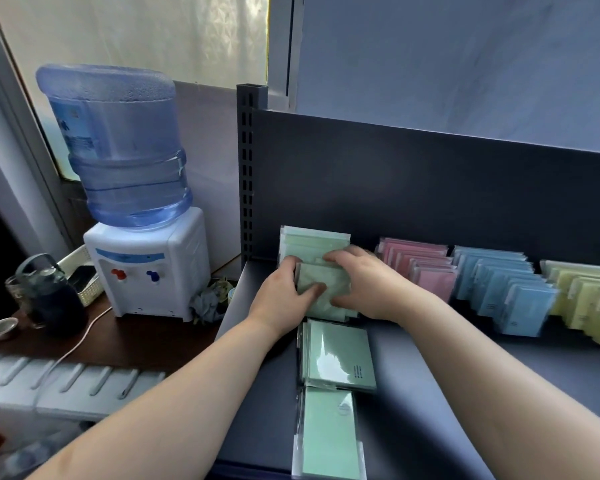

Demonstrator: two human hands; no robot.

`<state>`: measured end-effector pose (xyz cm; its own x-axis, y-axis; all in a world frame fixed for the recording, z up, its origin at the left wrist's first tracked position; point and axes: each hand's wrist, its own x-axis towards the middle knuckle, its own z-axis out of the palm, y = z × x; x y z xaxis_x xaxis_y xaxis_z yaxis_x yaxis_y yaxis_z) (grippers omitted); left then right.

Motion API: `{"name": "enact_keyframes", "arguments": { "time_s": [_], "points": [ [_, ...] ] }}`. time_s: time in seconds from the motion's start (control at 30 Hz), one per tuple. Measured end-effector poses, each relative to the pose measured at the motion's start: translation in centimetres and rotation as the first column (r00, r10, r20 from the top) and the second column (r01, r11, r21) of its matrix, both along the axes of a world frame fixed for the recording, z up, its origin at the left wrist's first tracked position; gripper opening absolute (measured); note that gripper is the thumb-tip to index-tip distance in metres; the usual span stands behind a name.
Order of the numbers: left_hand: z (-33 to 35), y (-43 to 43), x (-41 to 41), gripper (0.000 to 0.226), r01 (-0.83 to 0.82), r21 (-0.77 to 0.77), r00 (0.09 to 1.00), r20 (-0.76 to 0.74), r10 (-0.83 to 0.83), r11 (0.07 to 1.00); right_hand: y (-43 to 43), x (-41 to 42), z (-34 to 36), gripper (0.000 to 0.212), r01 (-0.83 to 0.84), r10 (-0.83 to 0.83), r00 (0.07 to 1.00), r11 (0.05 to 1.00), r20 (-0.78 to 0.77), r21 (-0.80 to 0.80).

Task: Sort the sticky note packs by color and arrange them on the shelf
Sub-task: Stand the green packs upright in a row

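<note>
Hands, my left (pixel 280 289) and right (pixel 355 285), clamp a bundle of pale green wrapped sticky-note packs (pixel 321 282) against the dark grey metal shelf (pixel 412 393). Pink (pixel 419 268), blue (pixel 506 289) and yellow rows (pixel 586 299) look finished; two flat green stacks (pixel 338 355) apparently still wait.

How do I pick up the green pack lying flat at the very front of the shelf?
Pinch the front green pack by its near short edge, coming from the open front of the shelf. It lies flat, and another green stack crowds its far end. Its near edge reaches the shelf lip, so you can likely slide under it.
</note>
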<state>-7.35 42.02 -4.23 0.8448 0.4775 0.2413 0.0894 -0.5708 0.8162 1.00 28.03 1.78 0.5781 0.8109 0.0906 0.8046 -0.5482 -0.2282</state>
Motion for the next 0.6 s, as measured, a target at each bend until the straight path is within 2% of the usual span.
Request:
{"name": "enact_keyframes", "arguments": {
  "time_s": [0.07,0.17,0.37,0.43,0.53,0.6],
  "points": [
    [-0.2,0.1,0.1,0.032,-0.016,-0.017,1.000,0.010,0.016,1.000,0.0,-0.1,-0.7,0.077,-0.007,0.007,0.999,1.000,0.038,-0.003],
    [-0.4,0.1,0.3,0.033,-0.038,-0.029,0.999,0.038,0.039,0.999,0.3,0.0,-1.0,0.073,-0.040,0.035,0.996,0.997,0.081,0.063],
    [-0.3,0.1,0.2,0.065,-0.139,0.026,0.988,0.069,0.137,0.990,1.2,0.4,-2.3,0.068,-0.013,-0.011,0.992,0.982,0.126,0.188],
    [-0.1,0.1,0.0,0.072,-0.193,0.030,0.979,0.067,0.190,0.981,0.9,0.4,-2.9,0.074,0.051,-0.071,0.994,0.977,0.089,0.209],
    [0.1,0.0,-0.1,0.083,-0.222,0.024,0.975,0.018,0.221,0.975,0.7,0.1,-3.4,0.084,0.183,-0.171,0.983,0.955,-0.070,0.235],
    [0.1,0.0,0.0,0.090,-0.208,0.047,0.978,-0.019,0.210,0.977,0.7,-0.2,-3.5,0.081,0.222,-0.194,0.973,0.937,-0.125,0.270]
  ]
}}
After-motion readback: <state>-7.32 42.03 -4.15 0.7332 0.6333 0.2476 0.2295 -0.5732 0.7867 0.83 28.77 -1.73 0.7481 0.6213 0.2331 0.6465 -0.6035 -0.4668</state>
